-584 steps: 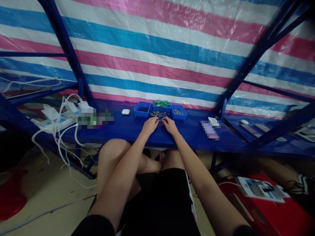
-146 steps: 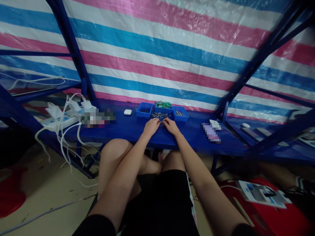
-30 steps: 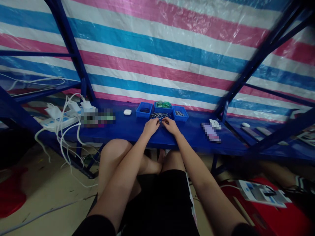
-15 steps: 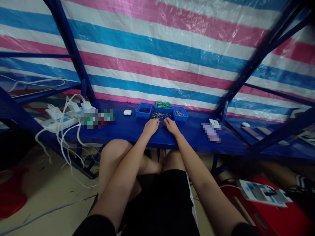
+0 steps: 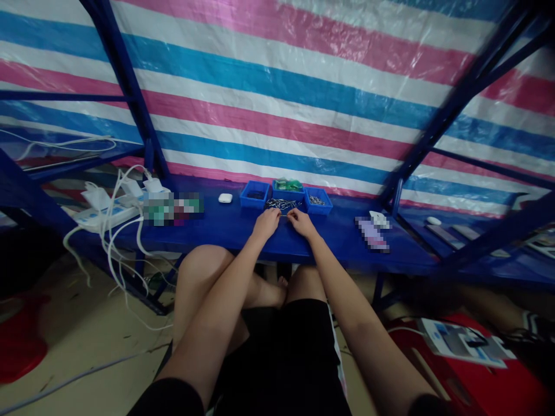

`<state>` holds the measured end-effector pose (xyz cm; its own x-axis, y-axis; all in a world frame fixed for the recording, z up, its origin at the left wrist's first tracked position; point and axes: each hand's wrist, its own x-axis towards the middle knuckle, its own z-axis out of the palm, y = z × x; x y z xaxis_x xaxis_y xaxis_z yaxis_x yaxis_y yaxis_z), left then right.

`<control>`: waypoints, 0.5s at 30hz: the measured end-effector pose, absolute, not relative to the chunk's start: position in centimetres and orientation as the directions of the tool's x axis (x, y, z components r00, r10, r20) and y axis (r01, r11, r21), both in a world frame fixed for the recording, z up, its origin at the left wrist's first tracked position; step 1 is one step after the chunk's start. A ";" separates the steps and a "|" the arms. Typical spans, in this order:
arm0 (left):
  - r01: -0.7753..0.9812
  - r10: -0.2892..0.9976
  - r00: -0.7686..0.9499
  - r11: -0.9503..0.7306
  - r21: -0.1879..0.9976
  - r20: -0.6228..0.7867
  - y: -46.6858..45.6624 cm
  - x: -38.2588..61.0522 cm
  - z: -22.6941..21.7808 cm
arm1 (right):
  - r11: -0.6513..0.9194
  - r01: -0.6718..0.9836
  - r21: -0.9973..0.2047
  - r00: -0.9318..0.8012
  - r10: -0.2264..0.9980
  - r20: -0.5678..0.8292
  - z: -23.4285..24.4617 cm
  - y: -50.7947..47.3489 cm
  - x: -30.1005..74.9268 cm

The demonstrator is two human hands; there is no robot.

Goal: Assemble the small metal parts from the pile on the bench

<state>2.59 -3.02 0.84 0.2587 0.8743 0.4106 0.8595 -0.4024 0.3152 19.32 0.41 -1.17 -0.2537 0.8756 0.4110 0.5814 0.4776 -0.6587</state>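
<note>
Over the blue table (image 5: 217,228), my left hand (image 5: 267,221) and my right hand (image 5: 300,222) face each other with fingers pinched. A thin, shiny metal rod (image 5: 284,216) spans the small gap between them, and both hands grip it; its exact kind is too small to make out. Just beyond the fingertips lies a loose pile of slim metal pieces (image 5: 282,204). Around the pile stand three blue bins: a left bin (image 5: 254,203) with dark small parts, a back bin (image 5: 277,189) with green plastic packets, and a right bin (image 5: 319,208) with small silvery parts.
A white case (image 5: 225,198) lies left of the bins. Farther left, a power strip (image 5: 104,218) carries chargers and tangled white cables. A blurred purple item (image 5: 372,234) lies at right. Blue frame posts and a striped sheet (image 5: 277,115) enclose the back.
The hands stay nearly in place, with the right fingers shifting slightly around the rod. A foot below the table has moved a little.
</note>
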 end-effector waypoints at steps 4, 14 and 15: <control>0.858 0.871 0.267 -0.410 0.310 0.412 -2.9 2.6 0.8 | 0.495 0.577 -0.650 -0.237 0.862 0.448 -1.0 0.3 19.2; 0.892 0.879 0.273 -0.384 0.238 0.391 -2.5 2.6 0.6 | 0.582 0.590 -0.560 -0.318 0.805 0.501 -0.3 -0.4 19.0; 0.892 0.878 0.274 -0.385 0.238 0.394 -2.6 2.6 0.6 | 0.581 0.593 -0.557 -0.318 0.805 0.501 -0.2 -0.4 19.0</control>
